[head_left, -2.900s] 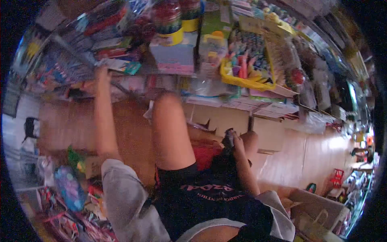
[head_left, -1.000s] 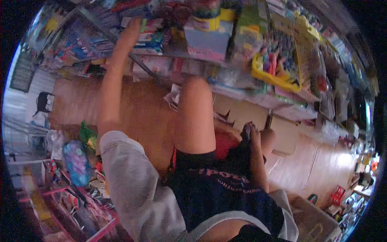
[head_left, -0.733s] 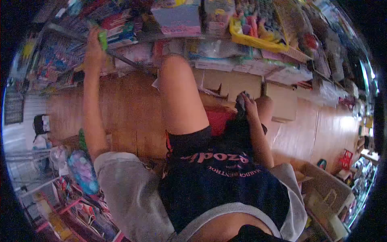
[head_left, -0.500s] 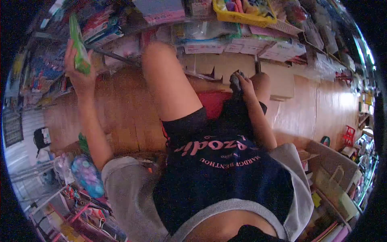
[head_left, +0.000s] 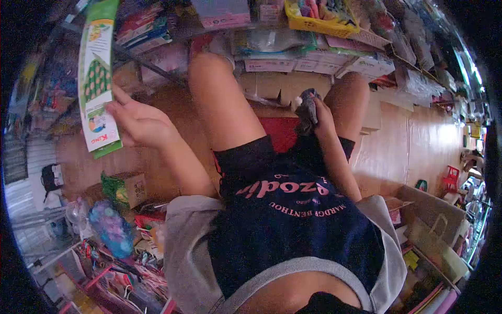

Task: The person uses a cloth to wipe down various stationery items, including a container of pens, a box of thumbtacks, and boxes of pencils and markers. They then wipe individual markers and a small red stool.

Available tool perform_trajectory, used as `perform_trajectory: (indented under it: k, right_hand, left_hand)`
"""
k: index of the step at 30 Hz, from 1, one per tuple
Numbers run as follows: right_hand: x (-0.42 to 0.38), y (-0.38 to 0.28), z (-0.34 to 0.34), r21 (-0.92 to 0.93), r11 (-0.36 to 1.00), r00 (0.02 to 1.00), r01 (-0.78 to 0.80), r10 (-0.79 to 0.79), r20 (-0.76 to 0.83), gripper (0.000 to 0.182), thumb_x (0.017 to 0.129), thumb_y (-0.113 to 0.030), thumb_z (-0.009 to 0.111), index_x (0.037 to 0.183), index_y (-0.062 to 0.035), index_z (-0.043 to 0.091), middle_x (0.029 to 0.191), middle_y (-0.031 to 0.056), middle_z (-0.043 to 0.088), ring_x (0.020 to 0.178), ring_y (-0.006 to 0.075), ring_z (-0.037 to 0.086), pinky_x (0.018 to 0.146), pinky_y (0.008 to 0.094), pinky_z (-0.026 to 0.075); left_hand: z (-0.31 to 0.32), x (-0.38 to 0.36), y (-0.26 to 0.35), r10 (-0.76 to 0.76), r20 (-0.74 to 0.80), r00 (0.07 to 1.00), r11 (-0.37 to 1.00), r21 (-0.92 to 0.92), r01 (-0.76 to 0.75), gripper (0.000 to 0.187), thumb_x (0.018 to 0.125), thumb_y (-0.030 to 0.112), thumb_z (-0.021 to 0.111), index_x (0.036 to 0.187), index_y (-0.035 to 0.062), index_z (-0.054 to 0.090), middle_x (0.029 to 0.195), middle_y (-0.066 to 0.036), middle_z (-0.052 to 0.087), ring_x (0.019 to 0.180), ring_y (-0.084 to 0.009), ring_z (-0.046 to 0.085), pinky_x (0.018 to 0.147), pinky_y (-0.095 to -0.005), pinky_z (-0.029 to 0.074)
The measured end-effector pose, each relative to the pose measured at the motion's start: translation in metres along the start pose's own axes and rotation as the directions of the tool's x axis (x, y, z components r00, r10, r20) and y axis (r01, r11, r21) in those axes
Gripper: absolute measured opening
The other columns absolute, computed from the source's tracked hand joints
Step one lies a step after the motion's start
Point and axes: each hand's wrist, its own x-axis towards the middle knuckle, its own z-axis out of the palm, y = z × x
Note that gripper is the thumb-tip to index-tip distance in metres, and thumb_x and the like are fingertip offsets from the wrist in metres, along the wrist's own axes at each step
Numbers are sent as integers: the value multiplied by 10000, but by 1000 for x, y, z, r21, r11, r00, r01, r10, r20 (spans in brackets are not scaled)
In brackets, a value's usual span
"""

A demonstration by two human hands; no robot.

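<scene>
My left hand (head_left: pixel 142 121) is closed on the edge of a flat green-and-white pack of pencils (head_left: pixel 98 78), held up at the left of the view. Through its printed front show rows of green pencils with bare wood tips, and "KING" is printed near the lower end. Over my right thigh, my right hand (head_left: pixel 324 118) grips a crumpled dark grey cloth (head_left: pixel 307 111). A small whitish patch shows at the cloth's upper edge; most of it is bunched beneath my fingers.
Ahead is a shelf with white boxes (head_left: pixel 269 65), plastic-wrapped goods and a yellow basket (head_left: pixel 321 23). A red stool (head_left: pixel 451 179) stands far right on the wooden floor. Behind me at left lie a blue bagged bundle (head_left: pixel 111 229) and a cardboard box (head_left: pixel 135 189).
My left hand has come back from the shelf side toward me, turning the pencil pack so its printed face shows. My right hand has shifted slightly, still holding the cloth.
</scene>
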Motion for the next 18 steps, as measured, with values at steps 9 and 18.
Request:
perform_trajectory:
  k: [9, 18]
  right_hand:
    - [-31, -27, 18, 57, 998, 995, -39, 33, 98, 267, 764, -234, 541, 897, -4, 520, 764, 74, 569, 634, 177, 559, 556, 280, 458]
    - [-48, -69, 63, 270, 926, 880, 264, -346, 325, 382, 818, -239, 393, 1110, 3, 349, 977, 111, 503, 859, 223, 518, 756, 285, 423]
  left_hand:
    - [-40, -25, 7, -483, -61, 873, 819, -384, 426, 407, 744, 37, 408, 1118, -99, 321, 1173, -208, 372, 1123, -324, 322, 996, -430, 207]
    - [13, -108, 4, -897, 88, 433, 305, -585, 752, 519, 764, 348, 476, 1151, 25, 352, 1196, -145, 377, 1135, -294, 322, 972, -441, 233]
